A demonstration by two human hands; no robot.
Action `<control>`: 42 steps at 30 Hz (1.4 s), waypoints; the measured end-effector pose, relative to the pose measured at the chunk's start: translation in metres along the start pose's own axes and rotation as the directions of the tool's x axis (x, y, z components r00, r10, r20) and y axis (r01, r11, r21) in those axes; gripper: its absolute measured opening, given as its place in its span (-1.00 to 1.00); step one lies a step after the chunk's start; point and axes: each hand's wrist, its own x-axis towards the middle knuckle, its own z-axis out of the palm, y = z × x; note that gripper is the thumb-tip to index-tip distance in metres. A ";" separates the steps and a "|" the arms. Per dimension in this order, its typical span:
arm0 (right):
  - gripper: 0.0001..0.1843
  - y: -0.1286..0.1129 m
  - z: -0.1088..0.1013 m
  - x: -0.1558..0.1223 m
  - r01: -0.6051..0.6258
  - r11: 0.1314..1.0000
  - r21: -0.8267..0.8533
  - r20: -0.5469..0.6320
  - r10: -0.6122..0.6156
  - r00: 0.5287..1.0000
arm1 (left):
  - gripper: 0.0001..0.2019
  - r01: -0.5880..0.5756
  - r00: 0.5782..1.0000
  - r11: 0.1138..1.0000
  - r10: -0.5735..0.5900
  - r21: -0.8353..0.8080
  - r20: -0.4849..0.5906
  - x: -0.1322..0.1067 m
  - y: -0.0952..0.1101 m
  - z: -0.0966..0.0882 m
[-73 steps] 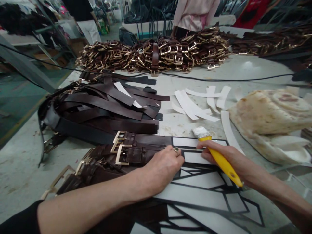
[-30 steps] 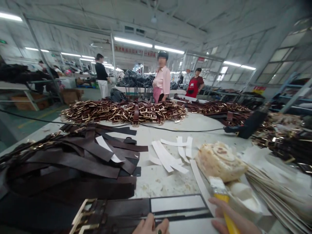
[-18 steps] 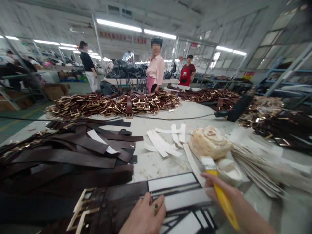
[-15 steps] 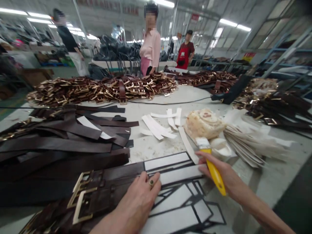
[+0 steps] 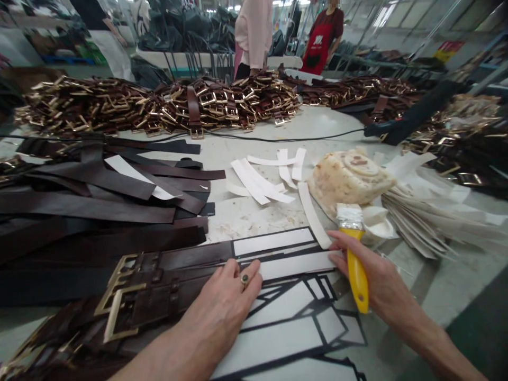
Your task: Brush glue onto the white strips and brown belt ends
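My left hand (image 5: 222,307), a ring on one finger, lies flat with fingers stretched on a dark brown belt (image 5: 174,264) with a gold buckle (image 5: 119,304). The belt's end carries a white strip (image 5: 296,263) edged in black. My right hand (image 5: 373,280) grips the yellow handle of a brush (image 5: 354,254), whose white bristles point away from me, just right of that strip. More white-faced strips (image 5: 278,338) fan out under both hands.
Loose brown straps (image 5: 99,196) pile at the left. Heaps of buckled belts (image 5: 166,103) line the far side, with a black cable (image 5: 278,138) before them. White paper strips (image 5: 262,182), a crusted glue lump (image 5: 349,177) and a sheaf of strips (image 5: 428,222) lie nearby. Two people (image 5: 254,32) stand beyond.
The view rose to the hall and has tilted back down to the table. My left hand stays on the belt; my right hand keeps the brush beside the white strip.
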 end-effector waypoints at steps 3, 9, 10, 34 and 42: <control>-0.63 0.002 0.000 0.001 -0.008 1.000 0.002 0.026 0.008 1.000 | -0.54 0.008 1.000 1.000 -0.008 0.004 0.018 0.001 0.000 -0.002; -0.62 0.005 0.002 0.004 -0.039 0.999 -0.011 0.034 0.040 0.999 | -0.53 0.017 0.999 1.000 -0.016 -0.008 0.037 0.001 0.002 -0.003; -0.62 0.005 0.002 0.004 -0.038 0.999 -0.014 0.038 0.039 0.999 | -0.54 0.016 0.999 1.000 -0.015 -0.011 0.037 0.001 0.002 -0.003; -0.56 0.020 -0.001 0.021 0.451 0.683 -0.574 0.244 -0.382 0.891 | -0.50 0.007 0.999 0.997 -0.010 0.082 0.035 0.000 0.005 -0.004; -0.60 -0.010 -0.019 -0.005 0.383 0.836 -0.394 -0.013 -0.421 0.907 | -0.52 0.004 1.000 0.997 -0.003 0.075 -0.021 -0.002 0.004 0.002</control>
